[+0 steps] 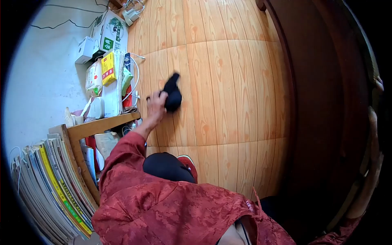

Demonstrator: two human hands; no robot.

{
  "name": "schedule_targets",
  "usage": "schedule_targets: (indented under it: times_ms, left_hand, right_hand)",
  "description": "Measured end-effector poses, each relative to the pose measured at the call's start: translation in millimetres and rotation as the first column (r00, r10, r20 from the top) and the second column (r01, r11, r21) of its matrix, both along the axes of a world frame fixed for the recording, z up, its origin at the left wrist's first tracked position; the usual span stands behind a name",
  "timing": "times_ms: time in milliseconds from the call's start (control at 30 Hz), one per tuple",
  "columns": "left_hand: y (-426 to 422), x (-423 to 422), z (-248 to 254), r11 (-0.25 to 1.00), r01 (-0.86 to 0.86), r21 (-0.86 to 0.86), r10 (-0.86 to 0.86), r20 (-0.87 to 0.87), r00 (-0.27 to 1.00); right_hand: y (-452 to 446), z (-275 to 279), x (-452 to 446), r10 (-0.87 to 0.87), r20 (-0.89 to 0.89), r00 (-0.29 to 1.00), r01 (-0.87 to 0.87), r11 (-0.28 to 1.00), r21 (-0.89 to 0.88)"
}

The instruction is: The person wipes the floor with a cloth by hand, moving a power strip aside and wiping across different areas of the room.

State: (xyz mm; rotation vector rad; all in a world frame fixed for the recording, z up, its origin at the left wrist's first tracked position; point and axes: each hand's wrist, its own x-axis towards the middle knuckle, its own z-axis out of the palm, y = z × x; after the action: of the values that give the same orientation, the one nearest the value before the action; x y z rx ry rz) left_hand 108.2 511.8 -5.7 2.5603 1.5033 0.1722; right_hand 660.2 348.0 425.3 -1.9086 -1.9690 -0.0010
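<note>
My left hand (156,107) reaches down over the wooden floor, its fingers closed on the left side of a black object (173,100). That object has a rounded, bulky lower end and a narrower part pointing away from me; blur hides its exact kind. At the far right edge, my right hand (373,126) rests along the rim of dark wooden furniture. Much of this hand is cut off by the lens edge, so its grip is unclear. Below the left arm, a dark trouser knee (167,166) and a red shoe (188,166) show.
Wood-patterned floor (216,90) spreads between the dark furniture (322,98) and the left wall. Along that wall are cartons (111,33), a yellow packet (108,67), wipes, papers and a white cable. A wooden frame (102,125) stands beside stacked books (53,179).
</note>
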Motion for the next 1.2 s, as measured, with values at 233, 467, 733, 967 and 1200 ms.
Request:
schedule_targets:
  times_ms: [233,467,733,967,1200]
  left_hand:
    - [-9.4,-27.5,-6.2,0.981,-0.031,-0.190,0.001,-0.157,0.988]
    - [139.2,-13.3,-28.4,0.919,-0.378,0.110,0.378,0.021,0.926]
    - [55.8,39.3,0.1,0.967,0.157,0.203,-0.212,0.288,0.934]
    - [-65.4,41.7,-19.2,0.833,0.541,-0.118,-0.516,0.190,0.835]
    - [48.5,96.2,-36.7,0.847,0.523,0.092,-0.531,0.161,0.832]
  right_hand:
    - [1.6,-3.8,-5.2,-0.015,0.009,1.000,0.016,0.999,-0.028]
    - [0.6,1.4,-6.3,-0.038,0.031,0.999,0.040,0.998,-0.051]
    - [4.2,-3.8,11.7,0.070,0.014,0.997,-0.069,0.998,-0.013]
    - [0.5,0.6,2.0,-0.034,0.018,0.999,0.034,0.998,-0.044]
    - [-4.5,-6.2,14.4,-0.040,0.194,0.980,0.054,0.996,-0.067]
